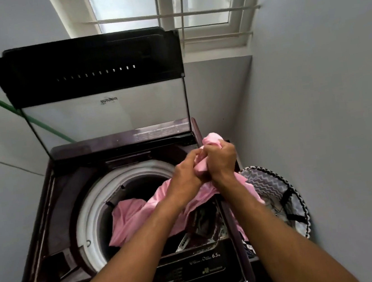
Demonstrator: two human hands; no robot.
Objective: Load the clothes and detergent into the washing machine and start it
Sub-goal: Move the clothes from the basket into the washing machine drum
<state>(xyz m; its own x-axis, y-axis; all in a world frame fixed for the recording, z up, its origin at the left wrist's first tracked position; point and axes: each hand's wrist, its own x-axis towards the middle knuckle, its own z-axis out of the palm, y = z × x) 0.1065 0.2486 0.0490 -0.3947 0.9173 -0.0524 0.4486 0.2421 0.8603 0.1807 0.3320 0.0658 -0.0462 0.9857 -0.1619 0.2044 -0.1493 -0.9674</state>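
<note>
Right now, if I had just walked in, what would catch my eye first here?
Most likely the pink garment, bunched in both hands at centre: the left hand and right hand grip it above the washing machine's open drum, its loose end trailing into the tub. Behind them the machine's raised lid stands tall against the wall, and a zigzag-patterned laundry basket sits to the machine's right.
</note>
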